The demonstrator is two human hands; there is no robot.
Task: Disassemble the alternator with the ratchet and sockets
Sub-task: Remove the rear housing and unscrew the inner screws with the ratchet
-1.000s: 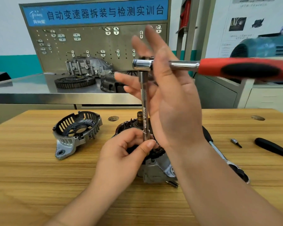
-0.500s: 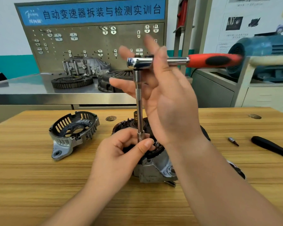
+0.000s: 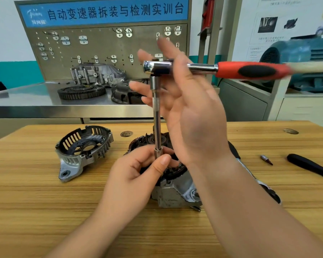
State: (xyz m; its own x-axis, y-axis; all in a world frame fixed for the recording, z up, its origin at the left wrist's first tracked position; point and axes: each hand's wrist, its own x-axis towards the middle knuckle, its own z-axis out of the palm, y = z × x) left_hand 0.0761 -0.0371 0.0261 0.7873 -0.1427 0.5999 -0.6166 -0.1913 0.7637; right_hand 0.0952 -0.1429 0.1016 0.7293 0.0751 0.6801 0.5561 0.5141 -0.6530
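The alternator [image 3: 175,196] stands on the wooden table [image 3: 45,211], its windings exposed. Left of it lies its removed vented end cover [image 3: 82,153]. A red-handled ratchet [image 3: 250,70] sits level on a long chrome extension bar [image 3: 157,118] that stands upright over the alternator's top. My left hand [image 3: 136,175] pinches the bar's lower end between thumb and fingers. My right hand [image 3: 194,118] is raised at the ratchet head with fingers straight and spread. The ratchet's neck passes behind the base of its thumb. The fastener under the bar is hidden.
A second ratchet [image 3: 268,190] lies on the table behind my right forearm. A small bit [image 3: 266,159] and a black-handled tool [image 3: 308,164] lie at the right. Behind the table, a steel bench holds a ring gear [image 3: 81,92] and a housing [image 3: 95,73].
The ratchet's red handle has swung away from me on the right and looks smaller. My left hand keeps its pinch on the bar. The view has shifted slightly.
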